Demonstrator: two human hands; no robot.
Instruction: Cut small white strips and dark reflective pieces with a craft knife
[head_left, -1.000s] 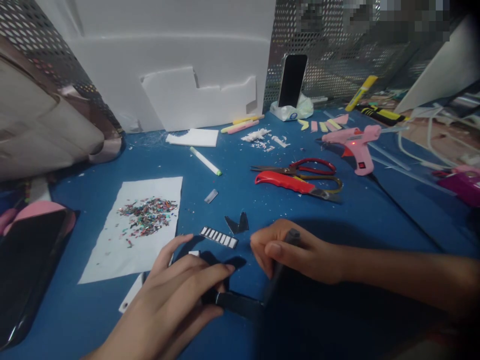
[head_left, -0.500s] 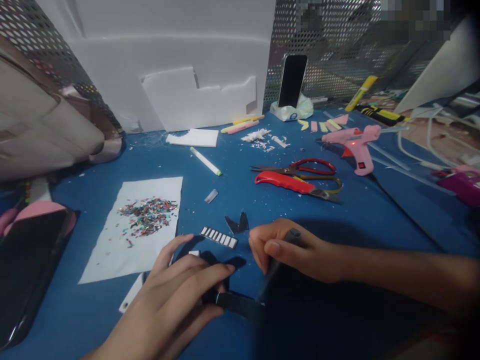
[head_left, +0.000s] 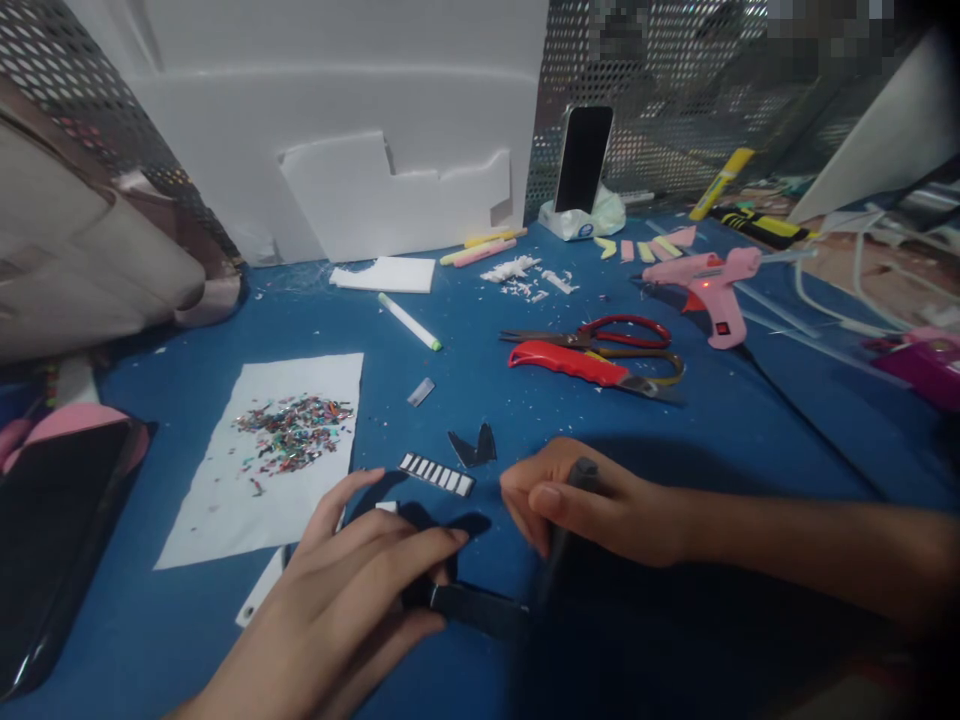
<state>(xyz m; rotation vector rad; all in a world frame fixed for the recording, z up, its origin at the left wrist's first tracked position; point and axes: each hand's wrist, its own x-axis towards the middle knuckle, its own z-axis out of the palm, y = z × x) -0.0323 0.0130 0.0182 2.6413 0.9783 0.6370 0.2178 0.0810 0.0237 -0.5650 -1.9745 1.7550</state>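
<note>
My right hand is closed round a dark pen-like marker, its lower end blurred in shadow beside the right end of a flat black strip. My left hand rests over the strip's left part, steadying it on the table between thumb and fingers; what lies under the palm is hidden. Just above the left fingertips is a small black piece with white stripes. Next to it are dark V-shaped scraps. The end of a white flat tool sticks out by the left wrist.
Glitter bits cover a white paper sheet at left, near a dark phone. Scissors, a red-handled cutter and a pink glue gun with its cord lie at right. A phone stands at the back.
My right hand has shifted the marker slightly, its lower end moving a little right, away from the strip's end. My left hand keeps its place on the strip.
</note>
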